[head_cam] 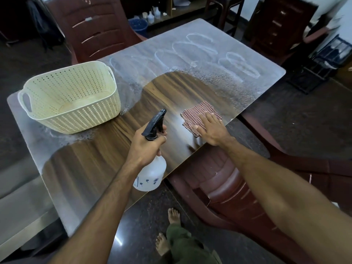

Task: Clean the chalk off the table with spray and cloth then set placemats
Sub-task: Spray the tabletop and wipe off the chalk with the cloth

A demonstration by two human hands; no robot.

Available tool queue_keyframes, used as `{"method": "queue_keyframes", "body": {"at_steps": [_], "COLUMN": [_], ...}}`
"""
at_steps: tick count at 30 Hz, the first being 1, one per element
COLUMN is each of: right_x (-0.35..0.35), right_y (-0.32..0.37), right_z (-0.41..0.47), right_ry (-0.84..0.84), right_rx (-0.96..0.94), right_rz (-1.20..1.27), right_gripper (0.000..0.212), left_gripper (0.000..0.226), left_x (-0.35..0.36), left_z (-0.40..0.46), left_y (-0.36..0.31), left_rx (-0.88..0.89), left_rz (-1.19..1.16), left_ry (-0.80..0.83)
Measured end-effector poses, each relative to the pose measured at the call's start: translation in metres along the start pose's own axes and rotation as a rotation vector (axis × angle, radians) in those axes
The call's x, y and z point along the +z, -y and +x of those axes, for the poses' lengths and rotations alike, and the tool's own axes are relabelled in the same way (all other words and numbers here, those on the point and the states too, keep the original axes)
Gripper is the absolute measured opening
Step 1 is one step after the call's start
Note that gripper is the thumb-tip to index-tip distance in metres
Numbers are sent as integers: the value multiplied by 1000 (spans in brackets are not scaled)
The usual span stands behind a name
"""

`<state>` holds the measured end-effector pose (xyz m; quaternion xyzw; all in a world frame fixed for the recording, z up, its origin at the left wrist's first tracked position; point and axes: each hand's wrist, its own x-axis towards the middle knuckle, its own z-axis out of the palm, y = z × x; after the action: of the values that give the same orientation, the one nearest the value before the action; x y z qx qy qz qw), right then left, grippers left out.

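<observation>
Chalk (pixel 200 48) lies ahead of my cloth (pixel 198 113), far side of table (pixel 171 88).
Right hand (pixel 213 128) flat on cloth, nearer; left hand (pixel 146 147) grips spray bottle (pixel 152 168).

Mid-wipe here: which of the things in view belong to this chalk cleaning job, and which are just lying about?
In the job:
- white plastic spray bottle with black trigger, gripped by left hand
- red checked cloth, pressed by right hand
- chalk-smeared wooden table

Lying about:
- cream perforated plastic basket
- dark red plastic chairs
- blue bucket
</observation>
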<state>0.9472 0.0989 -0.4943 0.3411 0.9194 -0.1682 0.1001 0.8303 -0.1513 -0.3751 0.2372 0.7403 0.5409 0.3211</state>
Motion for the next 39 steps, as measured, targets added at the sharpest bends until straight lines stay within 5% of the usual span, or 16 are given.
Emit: {"method": "queue_keyframes", "body": {"at_steps": [12,27,39], "right_x": [-26,0,9], "right_y": [-20,-74,-61], "right_z": [-29,50,71], "right_ry": [7,-13,-55], "right_rx": [-127,-446,-428], "right_rz": [-18,-77,-149], "right_gripper": [65,59,57], "left_gripper": [20,19,20], "left_x": [60,163,181], "left_z": [-27,-50,-34], "left_y": [-16,5,4], "left_rx": [-9,-127,-120], "left_rz": [27,-69,-82], "left_ry": [-42,-393,-421]}}
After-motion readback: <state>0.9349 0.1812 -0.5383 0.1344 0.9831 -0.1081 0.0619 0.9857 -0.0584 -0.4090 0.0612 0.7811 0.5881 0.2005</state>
